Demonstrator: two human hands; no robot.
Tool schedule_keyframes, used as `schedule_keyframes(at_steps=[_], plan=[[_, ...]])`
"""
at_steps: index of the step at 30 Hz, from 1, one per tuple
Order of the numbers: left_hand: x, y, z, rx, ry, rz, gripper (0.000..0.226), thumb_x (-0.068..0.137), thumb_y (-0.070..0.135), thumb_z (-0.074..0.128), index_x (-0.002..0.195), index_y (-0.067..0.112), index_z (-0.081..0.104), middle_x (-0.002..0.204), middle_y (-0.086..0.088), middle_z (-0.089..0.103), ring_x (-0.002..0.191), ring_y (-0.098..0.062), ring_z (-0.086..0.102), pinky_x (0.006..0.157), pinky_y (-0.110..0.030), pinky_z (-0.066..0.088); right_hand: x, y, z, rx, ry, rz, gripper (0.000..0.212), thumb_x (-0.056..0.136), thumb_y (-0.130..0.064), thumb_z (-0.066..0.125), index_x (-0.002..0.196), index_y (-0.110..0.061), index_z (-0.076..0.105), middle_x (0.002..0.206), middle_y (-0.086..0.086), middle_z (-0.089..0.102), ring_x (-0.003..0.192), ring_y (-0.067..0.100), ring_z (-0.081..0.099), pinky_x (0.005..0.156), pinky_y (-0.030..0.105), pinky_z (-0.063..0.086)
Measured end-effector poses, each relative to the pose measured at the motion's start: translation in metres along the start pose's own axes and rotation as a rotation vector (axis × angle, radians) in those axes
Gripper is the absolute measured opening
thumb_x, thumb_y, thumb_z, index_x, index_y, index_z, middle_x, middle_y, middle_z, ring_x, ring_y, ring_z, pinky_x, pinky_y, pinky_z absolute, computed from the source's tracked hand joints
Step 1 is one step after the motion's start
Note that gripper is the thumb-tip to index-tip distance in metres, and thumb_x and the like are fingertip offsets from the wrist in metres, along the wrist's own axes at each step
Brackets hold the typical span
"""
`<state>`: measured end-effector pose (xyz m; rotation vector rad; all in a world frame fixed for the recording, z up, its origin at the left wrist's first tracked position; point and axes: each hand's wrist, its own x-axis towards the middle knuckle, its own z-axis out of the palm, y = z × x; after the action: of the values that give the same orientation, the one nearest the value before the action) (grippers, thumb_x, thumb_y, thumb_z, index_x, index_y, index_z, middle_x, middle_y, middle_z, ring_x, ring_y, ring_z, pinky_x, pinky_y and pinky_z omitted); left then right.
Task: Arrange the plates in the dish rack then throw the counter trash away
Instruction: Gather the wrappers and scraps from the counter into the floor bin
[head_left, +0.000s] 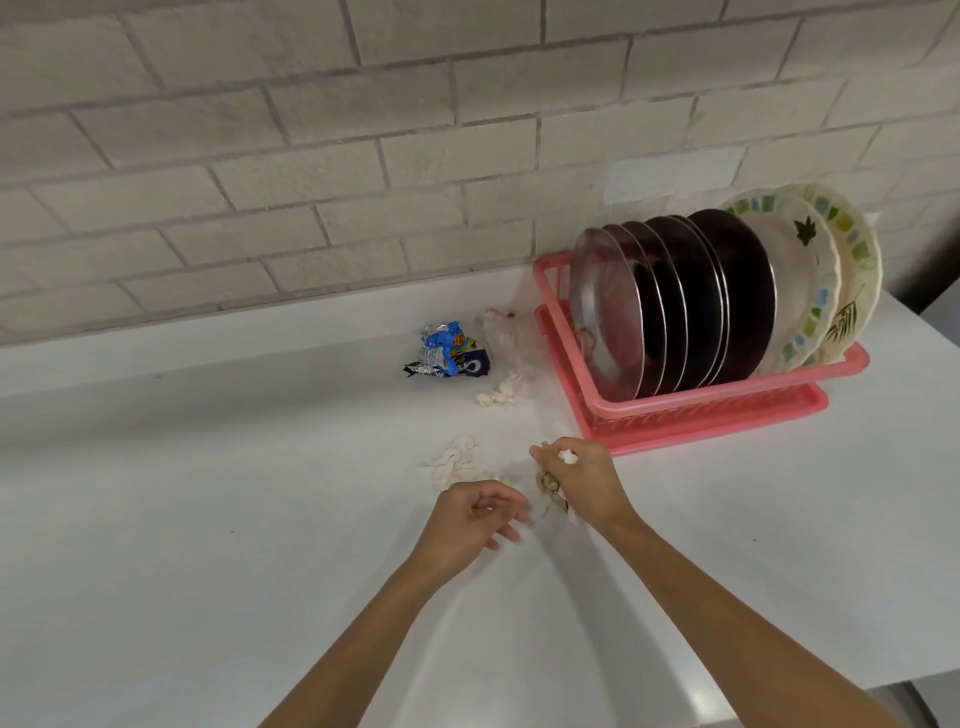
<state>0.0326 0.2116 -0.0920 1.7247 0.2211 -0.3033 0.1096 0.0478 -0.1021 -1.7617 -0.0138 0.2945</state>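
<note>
Two bare arms reach in from the near edge over the white counter (208, 519). At the end of the right arm, the right grip (582, 480) is closed tight on a paper wad (551, 488), with a white bit poking out on top and a brownish bit hanging below. Just left of it and a bit nearer, the left grip (470, 519) has its fingers loosely bent, and I can see nothing in it. The plates (691, 301) all stand on edge in a row in the pink dish rack (701, 410), far on the right by the brick wall (311, 156). Shiny metal ones are on the left and two painted ones on the right. No plate lies out on the counter, so I think the plate part is done. The trash part looks only just begun, with one wad picked up. A twisted tissue (454, 462) lies just beyond the left grip. Farther off, near the left side of the rack, lie a small tissue (498, 393), a blue wrapper (449, 353) and a clear plastic scrap (506, 332). All of these need picking up. No bin shows, so the trash has to be carried somewhere out of view. I would guess the twisted tissue is the next one to grab, since it is closest.
</note>
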Motion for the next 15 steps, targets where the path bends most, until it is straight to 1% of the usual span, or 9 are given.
schedule_keyframes(at_steps=[2, 4, 5, 6, 8, 9, 11, 13, 15], plan=[[0.0, -0.003, -0.005, 0.022, 0.019, -0.005, 0.023, 0.093, 0.002, 0.055, 0.093, 0.017, 0.073, 0.088, -0.001, 0.075, 0.073, -0.021, 0.072, 0.064, -0.031, 0.05, -0.001, -0.002, -0.002, 0.0, -0.002, 0.083, 0.048, 0.09, -0.035, 0.069, 0.063, 0.001, 0.052, 0.051, 0.013, 0.054, 0.039, 0.017, 0.047, 0.044, 0.026, 0.041], [0.001, -0.004, -0.009, 0.039, 0.044, 0.01, 0.024, 0.091, 0.001, 0.055, 0.091, 0.017, 0.074, 0.086, -0.001, 0.075, 0.071, -0.019, 0.071, 0.062, -0.029, 0.049, -0.002, -0.005, -0.002, -0.027, 0.002, 0.119, 0.051, 0.088, -0.042, 0.068, 0.061, -0.003, 0.051, 0.048, 0.011, 0.05, 0.038, 0.018, 0.044, 0.042, 0.024, 0.039], [0.001, -0.004, -0.01, 0.037, 0.062, 0.023, 0.025, 0.09, -0.001, 0.055, 0.089, 0.016, 0.074, 0.084, -0.001, 0.075, 0.07, -0.018, 0.07, 0.062, -0.026, 0.049, -0.003, -0.006, -0.003, -0.044, 0.001, 0.124, 0.051, 0.087, -0.043, 0.07, 0.06, -0.004, 0.051, 0.047, 0.01, 0.049, 0.039, 0.019, 0.043, 0.042, 0.024, 0.039], [0.002, -0.003, -0.011, 0.035, 0.091, 0.044, 0.027, 0.089, -0.004, 0.055, 0.087, 0.015, 0.074, 0.082, 0.0, 0.074, 0.07, -0.016, 0.07, 0.063, -0.024, 0.049, -0.004, -0.007, -0.003, -0.051, -0.004, 0.131, 0.049, 0.086, -0.039, 0.072, 0.059, -0.004, 0.05, 0.046, 0.01, 0.049, 0.04, 0.021, 0.044, 0.043, 0.025, 0.039], [0.007, -0.004, -0.013, 0.101, 0.197, 0.118, 0.028, 0.086, -0.004, 0.06, 0.083, 0.02, 0.074, 0.083, 0.008, 0.074, 0.077, -0.009, 0.067, 0.072, -0.02, 0.048, -0.004, -0.007, -0.004, -0.044, -0.015, 0.151, 0.037, 0.083, -0.022, 0.076, 0.061, -0.002, 0.053, 0.047, 0.01, 0.048, 0.04, 0.023, 0.045, 0.045, 0.029, 0.041], [0.012, -0.006, -0.014, 0.193, 0.269, 0.159, 0.025, 0.085, 0.001, 0.064, 0.084, 0.024, 0.073, 0.088, 0.013, 0.072, 0.084, -0.006, 0.064, 0.079, -0.021, 0.047, -0.004, -0.006, -0.004, -0.044, -0.019, 0.163, 0.031, 0.081, -0.013, 0.076, 0.063, -0.001, 0.054, 0.048, 0.011, 0.048, 0.039, 0.022, 0.044, 0.045, 0.03, 0.041], [0.023, -0.012, -0.021, 0.431, 0.4, 0.226, 0.019, 0.083, 0.017, 0.072, 0.096, 0.031, 0.069, 0.107, 0.018, 0.064, 0.101, -0.007, 0.056, 0.091, -0.031, 0.044, -0.004, -0.006, -0.004, -0.038, -0.018, 0.189, 0.025, 0.077, -0.001, 0.075, 0.064, -0.002, 0.053, 0.052, 0.012, 0.048, 0.038, 0.022, 0.043, 0.043, 0.03, 0.043], [0.035, -0.02, -0.027, 0.597, 0.415, 0.195, 0.039, 0.081, 0.035, 0.074, 0.118, 0.034, 0.062, 0.13, 0.014, 0.052, 0.121, -0.012, 0.044, 0.102, -0.039, 0.038, -0.003, -0.007, -0.004, -0.053, -0.015, 0.202, 0.026, 0.077, 0.005, 0.074, 0.064, -0.003, 0.052, 0.058, 0.015, 0.052, 0.039, 0.025, 0.05, 0.038, 0.025, 0.045], [0.045, -0.026, -0.03, 0.687, 0.343, 0.127, 0.063, 0.079, 0.051, 0.072, 0.136, 0.034, 0.05, 0.148, 0.011, 0.036, 0.137, -0.015, 0.029, 0.108, -0.041, 0.03, -0.002, -0.005, -0.005, -0.098, -0.038, 0.203, 0.022, 0.077, 0.006, 0.074, 0.069, -0.001, 0.055, 0.063, 0.018, 0.057, 0.043, 0.031, 0.061, 0.033, 0.025, 0.043]])
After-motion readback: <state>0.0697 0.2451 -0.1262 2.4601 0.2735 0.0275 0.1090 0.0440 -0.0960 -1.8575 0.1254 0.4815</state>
